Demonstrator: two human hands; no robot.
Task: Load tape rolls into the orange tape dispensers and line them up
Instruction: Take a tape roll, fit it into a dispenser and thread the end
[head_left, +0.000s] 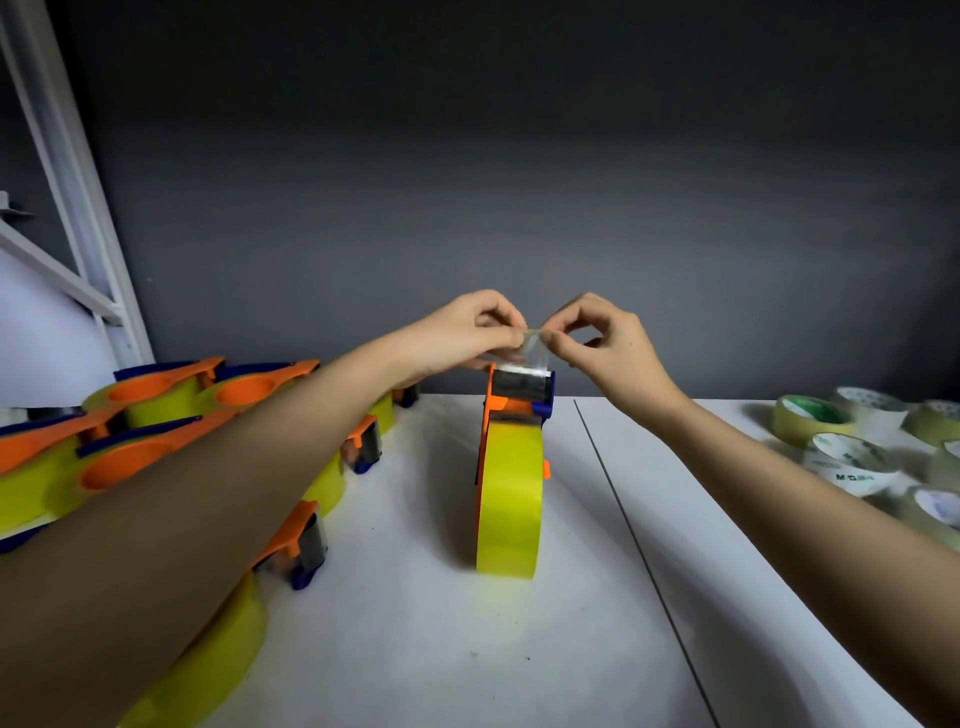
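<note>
Two hands (535, 338) pinching tape end (535, 353) above dispenser (511, 431)

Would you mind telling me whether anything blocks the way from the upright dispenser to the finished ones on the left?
Nothing visible does: bare table lies between the upright dispenser and the finished dispensers.

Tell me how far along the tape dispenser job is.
Done: several loaded dispensers lie grouped at the left of the table. In hand: one upright dispenser already carries a yellow roll; the left hand and right hand pinch its tape end above the cutter. Left: loose tape rolls wait at the right, and this dispenser has not yet joined the group.
</note>
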